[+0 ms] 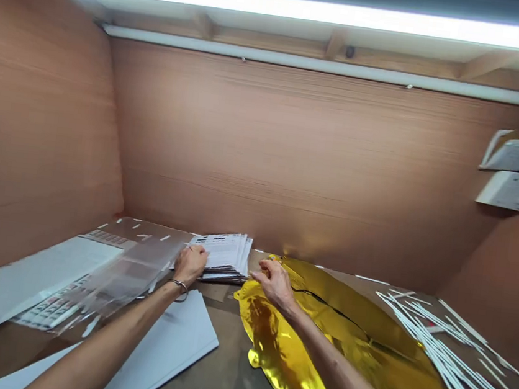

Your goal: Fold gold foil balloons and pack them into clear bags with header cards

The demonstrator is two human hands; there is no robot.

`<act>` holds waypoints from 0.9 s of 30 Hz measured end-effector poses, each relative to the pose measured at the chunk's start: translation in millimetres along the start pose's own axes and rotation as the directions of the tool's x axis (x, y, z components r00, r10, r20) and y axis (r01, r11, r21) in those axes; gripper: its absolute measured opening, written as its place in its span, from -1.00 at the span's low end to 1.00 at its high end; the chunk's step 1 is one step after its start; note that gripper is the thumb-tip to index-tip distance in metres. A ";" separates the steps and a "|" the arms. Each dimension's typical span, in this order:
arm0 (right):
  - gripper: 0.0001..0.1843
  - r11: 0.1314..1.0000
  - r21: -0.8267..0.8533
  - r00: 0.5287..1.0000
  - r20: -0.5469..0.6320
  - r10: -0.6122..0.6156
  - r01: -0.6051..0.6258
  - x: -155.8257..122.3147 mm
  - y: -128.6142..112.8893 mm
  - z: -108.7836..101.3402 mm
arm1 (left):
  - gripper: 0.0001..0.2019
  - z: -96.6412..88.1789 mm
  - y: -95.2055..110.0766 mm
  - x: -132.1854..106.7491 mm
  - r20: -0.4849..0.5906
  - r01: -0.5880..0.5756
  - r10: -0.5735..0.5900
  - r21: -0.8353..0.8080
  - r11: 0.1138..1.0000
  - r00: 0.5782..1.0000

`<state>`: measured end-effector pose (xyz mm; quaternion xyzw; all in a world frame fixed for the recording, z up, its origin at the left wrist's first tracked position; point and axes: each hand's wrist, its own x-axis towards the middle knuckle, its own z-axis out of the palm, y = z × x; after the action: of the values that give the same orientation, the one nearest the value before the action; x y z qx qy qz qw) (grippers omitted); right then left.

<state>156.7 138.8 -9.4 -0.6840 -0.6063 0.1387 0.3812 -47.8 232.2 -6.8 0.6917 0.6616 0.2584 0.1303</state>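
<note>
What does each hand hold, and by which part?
Right hand: gold foil, top edge. Left hand: papers, near edge. Whether either grips cannot be told.

A long lamp (281,6) at the top shines very bright, so bright that it looks pure white. Its light falls on the wooden wall (264,151), which looks warm and soft. The gold foil (319,332) is very shiny and throws back bright spots of glare. The clear plastic sheet (133,267) has a pale shine too. A soft, dark shadow lies on the bench (224,378) next to the left hand (190,265). The white sticks (455,367) look a little blurry. The walls bend and lean out at the edges, like in a fish bowl.
</note>
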 end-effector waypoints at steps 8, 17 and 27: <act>-0.45 0.958 -0.264 0.994 -0.017 0.111 -0.111 -89.2 147.7 -184.7 | -0.69 -5.9 4.0 0.2 -0.058 -0.058 0.063 0.076 0.995 0.996; -0.76 0.955 -0.295 1.000 0.006 0.020 -0.017 -131.8 219.7 -196.1 | -0.75 36.8 84.4 -68.7 -0.280 -0.663 0.622 -0.077 0.745 0.731; -0.74 0.851 -0.499 0.986 0.049 -0.158 0.161 -116.0 184.1 -216.9 | -0.80 106.1 204.3 -176.9 0.063 -0.695 0.759 -0.357 0.623 0.648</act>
<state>405.1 -41.6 -22.4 -0.7064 -0.6771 -0.0536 0.1989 183.3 57.0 -21.3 0.8950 0.2581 0.3128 0.1859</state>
